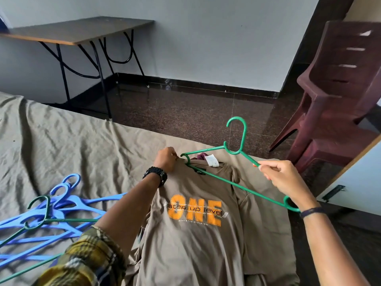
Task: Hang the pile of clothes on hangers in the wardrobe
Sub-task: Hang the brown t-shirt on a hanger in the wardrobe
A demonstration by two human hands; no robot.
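Pinching one sloped arm of a thin green plastic hanger (237,150), the fingers (268,168) of the right hand (282,178) are curled round the rod just below its hook, so the hanger is held tilted above the bed with its far end lowered toward the shirt's neck. That tilt looks chosen to feed one shoulder of the hanger into the collar. The left hand (166,159), a black watch on its wrist, is curled at the collar edge, its fingers seemingly gripping the cloth right where the hanger's left tip meets it, probably to hold the neck open; the fingertips themselves are hidden behind the knuckles.

Under both hands lies the taupe cotton T-shirt (198,223) with orange "ONE" lettering, flat and face up on the olive bedsheet (68,141), with a white label showing at the neck. A bit of maroon cloth peeks out beyond the collar, and further folds at the near edge suggest more garments beneath, though their number cannot be told.

Left of the left forearm sits a loose heap of spare hangers (51,211): several blue plastic ones, perhaps four or five, and at least one more green one. Beyond the bed stand one folding wooden desk (76,30) and one maroon plastic chair (338,96). The wardrobe is not clearly in view.
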